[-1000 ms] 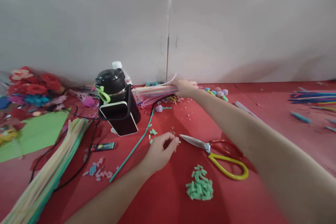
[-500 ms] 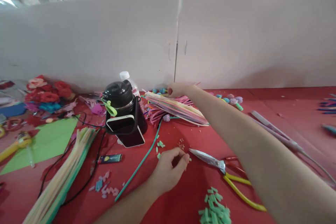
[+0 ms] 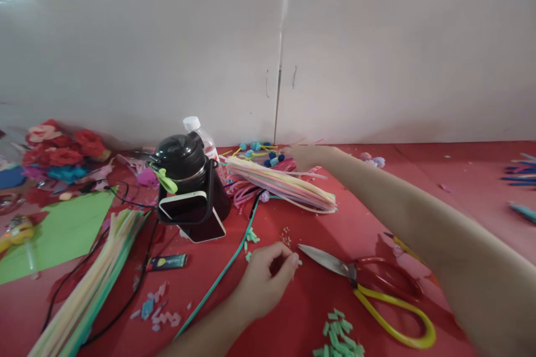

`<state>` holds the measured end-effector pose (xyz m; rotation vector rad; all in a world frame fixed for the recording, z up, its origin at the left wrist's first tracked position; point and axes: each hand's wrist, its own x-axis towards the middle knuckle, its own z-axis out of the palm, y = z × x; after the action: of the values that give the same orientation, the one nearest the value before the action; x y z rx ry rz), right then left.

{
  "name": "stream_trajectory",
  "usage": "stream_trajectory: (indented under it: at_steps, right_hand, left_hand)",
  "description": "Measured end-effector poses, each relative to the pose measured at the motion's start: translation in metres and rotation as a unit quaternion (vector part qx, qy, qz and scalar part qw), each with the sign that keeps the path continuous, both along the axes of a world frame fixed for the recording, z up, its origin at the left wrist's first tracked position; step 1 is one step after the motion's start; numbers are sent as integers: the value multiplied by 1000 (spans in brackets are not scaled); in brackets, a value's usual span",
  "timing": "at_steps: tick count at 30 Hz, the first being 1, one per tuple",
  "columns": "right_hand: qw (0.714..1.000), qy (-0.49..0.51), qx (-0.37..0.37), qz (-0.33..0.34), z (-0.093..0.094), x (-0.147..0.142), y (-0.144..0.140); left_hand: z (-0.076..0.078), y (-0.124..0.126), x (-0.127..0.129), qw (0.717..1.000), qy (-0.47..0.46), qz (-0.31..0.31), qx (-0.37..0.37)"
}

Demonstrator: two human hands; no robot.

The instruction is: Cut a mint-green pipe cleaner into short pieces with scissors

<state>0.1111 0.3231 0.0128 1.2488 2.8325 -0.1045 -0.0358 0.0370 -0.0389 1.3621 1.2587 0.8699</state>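
My left hand (image 3: 268, 278) rests low over the red table, thumb and index finger pinched together. Whatever they hold, if anything, is too small to make out. My right hand (image 3: 305, 156) reaches to the back, beside dark blue pom-poms (image 3: 274, 159) and behind a bundle of pale pink and yellow pipe cleaners (image 3: 288, 187); its fingers are blurred and partly lost to sight. Scissors (image 3: 330, 262) with one red and one yellow handle lie right of my left hand. Cut green pieces (image 3: 339, 334) are piled in front, and a single teal pipe cleaner (image 3: 221, 270) runs along the left.
A black flask (image 3: 182, 156) and a phone (image 3: 192, 212) stand in a black holder, with a plastic bottle (image 3: 201, 136) behind. More pipe cleaners (image 3: 100, 273), a lighter (image 3: 167, 262) and green paper (image 3: 62, 234) lie left. White boards (image 3: 167, 67) wall off the back.
My right hand has shifted a little to the right, and dark blue pom-poms now show beside it. The pale bundle sits at a slightly different angle. My left hand keeps its pinch.
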Motion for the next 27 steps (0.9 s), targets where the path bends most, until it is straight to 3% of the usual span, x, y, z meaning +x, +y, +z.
stream_trajectory:
  at_steps: [4, 10, 14, 20, 23, 27]
  right_hand:
    - [1000, 5, 15, 5, 8, 8, -8]
    - [994, 66, 73, -39, 50, 27, 3]
    - [987, 98, 97, -86, 64, 42, 9]
    - [978, 98, 108, -152, 54, 37, -7]
    - [987, 103, 75, -99, 40, 17, -30]
    - [998, 22, -46, -48, 19, -11, -54]
  left_hand:
    - [-1, 0, 0, 1000, 3, -4, -2]
    - [1, 0, 1, 1000, 10, -5, -1]
    - [5, 0, 1, 1000, 20, -4, 1]
    - [4, -1, 1, 1000, 9, -2, 5]
    - [3, 0, 1, 1000, 2, -2, 7]
    - [6, 0, 2, 1000, 12, -2, 10]
